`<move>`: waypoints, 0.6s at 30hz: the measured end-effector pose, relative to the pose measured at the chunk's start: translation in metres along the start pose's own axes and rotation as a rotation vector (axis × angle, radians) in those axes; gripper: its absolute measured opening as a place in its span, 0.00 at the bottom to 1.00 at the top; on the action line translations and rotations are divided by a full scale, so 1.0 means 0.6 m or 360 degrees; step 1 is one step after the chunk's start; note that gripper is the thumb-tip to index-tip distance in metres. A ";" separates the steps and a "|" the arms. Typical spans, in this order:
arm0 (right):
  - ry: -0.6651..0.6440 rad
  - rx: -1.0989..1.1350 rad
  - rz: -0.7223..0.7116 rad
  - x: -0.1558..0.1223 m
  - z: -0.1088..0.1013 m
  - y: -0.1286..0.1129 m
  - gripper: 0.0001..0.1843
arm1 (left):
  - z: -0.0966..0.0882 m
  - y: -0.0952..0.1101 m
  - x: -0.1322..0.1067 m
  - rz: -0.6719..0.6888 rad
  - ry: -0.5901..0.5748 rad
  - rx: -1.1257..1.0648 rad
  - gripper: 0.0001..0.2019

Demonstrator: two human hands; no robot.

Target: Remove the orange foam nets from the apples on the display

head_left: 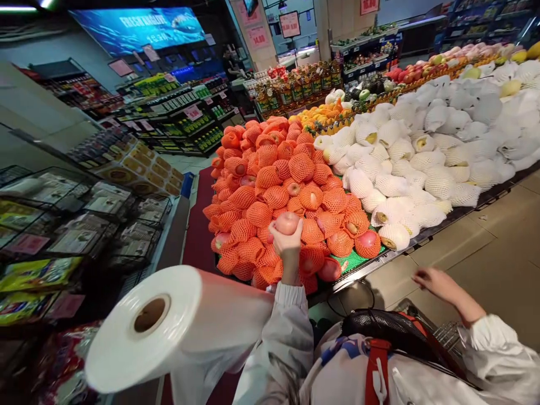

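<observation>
My left hand [286, 239] is closed around a bare pinkish-red apple [287, 223], lifted just above the heap. Beneath and around it lie many apples in orange foam nets [258, 215], some with red skin showing. A large roll of clear plastic bags [236, 306] stands beside my left forearm. My right hand [439, 284] hangs in the air over the floor at the right, its fingers loosely bent and apart, with nothing seen in it. The fingertips there are a little blurred.
Fruit in white foam nets [400, 169] fills the stand to the right. A black bag [388, 326] hangs at my front, with a wire cart [449, 334] partly hidden behind it. Wire racks of packets [84, 225] line the left. Bottles [291, 93] stand behind the apples.
</observation>
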State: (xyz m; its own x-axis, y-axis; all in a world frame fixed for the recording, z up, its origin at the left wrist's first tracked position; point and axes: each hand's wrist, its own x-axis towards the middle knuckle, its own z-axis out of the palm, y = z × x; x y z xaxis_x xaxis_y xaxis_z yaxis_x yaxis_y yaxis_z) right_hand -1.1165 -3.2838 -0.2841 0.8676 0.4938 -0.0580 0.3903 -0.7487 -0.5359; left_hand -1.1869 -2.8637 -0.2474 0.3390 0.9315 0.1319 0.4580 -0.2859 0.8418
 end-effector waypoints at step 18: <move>0.0572 0.0033 -0.0454 0.263 0.084 -0.184 0.40 | 0.011 -0.003 -0.042 0.0644 -0.0068 0.0339 0.35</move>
State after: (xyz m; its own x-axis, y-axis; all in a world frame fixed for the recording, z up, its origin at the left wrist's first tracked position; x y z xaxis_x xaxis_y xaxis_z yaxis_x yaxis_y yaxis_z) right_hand -1.0384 -3.1011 -0.2766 0.7796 0.4914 0.3883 0.6260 -0.5941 -0.5052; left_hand -1.1906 -2.8881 -0.2558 0.5568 0.7264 0.4028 0.4387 -0.6690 0.6000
